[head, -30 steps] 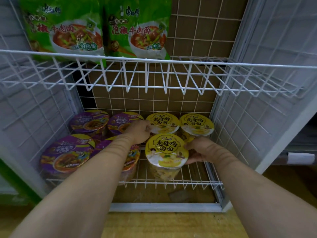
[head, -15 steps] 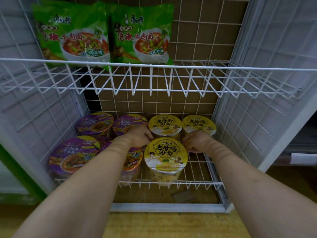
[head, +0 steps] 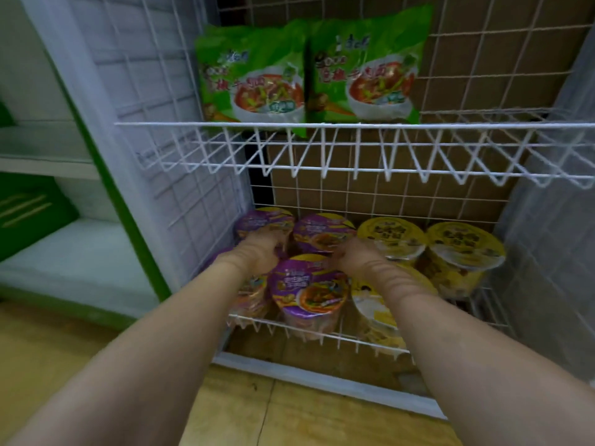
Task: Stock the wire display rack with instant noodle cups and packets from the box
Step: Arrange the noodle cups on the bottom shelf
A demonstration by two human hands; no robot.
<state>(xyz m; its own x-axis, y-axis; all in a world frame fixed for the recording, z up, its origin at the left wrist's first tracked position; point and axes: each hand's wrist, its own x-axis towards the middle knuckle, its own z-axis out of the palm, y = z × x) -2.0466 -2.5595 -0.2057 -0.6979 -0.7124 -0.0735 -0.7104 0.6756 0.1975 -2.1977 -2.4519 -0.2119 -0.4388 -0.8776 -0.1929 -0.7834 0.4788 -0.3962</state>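
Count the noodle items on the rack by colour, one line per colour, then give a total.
Purple cups: 4, the last mostly hidden behind the left arm
Yellow cups: 3
Green packets: 2
Total: 9

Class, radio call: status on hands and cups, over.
Left hand and right hand among purple cups, grip unclear. Yellow cups shelved right. Nothing blocking.
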